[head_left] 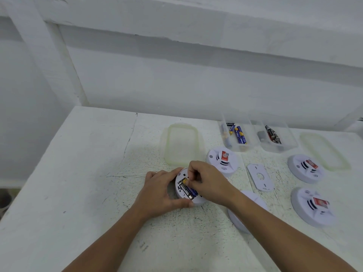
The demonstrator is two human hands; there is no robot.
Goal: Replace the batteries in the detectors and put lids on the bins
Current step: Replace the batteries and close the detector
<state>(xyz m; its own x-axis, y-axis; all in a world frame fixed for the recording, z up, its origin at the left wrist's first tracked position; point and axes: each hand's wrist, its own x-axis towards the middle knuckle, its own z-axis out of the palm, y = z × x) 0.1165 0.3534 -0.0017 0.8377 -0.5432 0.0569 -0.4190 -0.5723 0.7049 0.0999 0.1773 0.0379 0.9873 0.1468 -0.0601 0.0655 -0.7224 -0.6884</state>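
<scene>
Battery change, first detector. My left hand [160, 193] cups the open detector [188, 188], which lies face-down on the desk [88, 173], and steadies its rim between thumb and fingers. My right hand [206, 181] is pinched at the top end of the battery bay; I judge it is gripping or pressing one cell there, but the fingertips hide the contact. Two cells show in the bay: a dark battery [185, 190] and a blue battery [193, 192] just beside it.

To do this step well, I would keep the left hand firm so the housing cannot rock, seat the spring end first, then press the cell flat; polarity marks are too small to read here.

The back plate [260, 178] lies apart to the right. Four other detectors wait nearby. Both bins, the blue-cell bin [235, 134] and the dark-cell bin [275, 138], stand uncovered, with the left lid [181, 144] and the right lid [324, 152] flat beside them.
</scene>
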